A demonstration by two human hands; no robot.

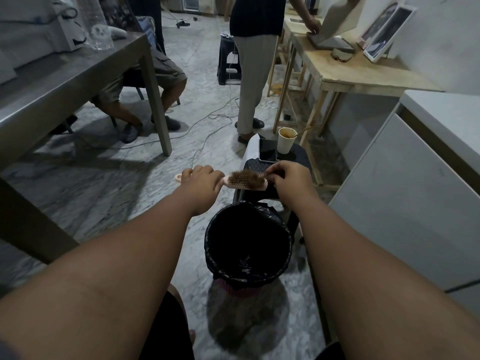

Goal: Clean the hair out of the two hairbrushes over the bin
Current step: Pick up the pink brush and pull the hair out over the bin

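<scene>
A pink hairbrush [235, 183] is held level, just beyond the far rim of the bin [215, 253], bristles up. Brown hair [248, 178] is matted over its bristles. My left hand [201, 178] grips the brush handle, whose pink end sticks out past the hand on the left. My right hand [287, 178] pinches the hair at the right end of the brush head. The bin is lined with a black bag and stands on the floor between my forearms. A second hairbrush is not in view.
A black stool [298, 154] behind the bin holds a phone [267, 150] and a paper cup [285, 140]. A grey table [78, 81] stands at left, a white cabinet [415, 190] at right, a wooden table [363, 74] at back right. Two people and floor cables are ahead.
</scene>
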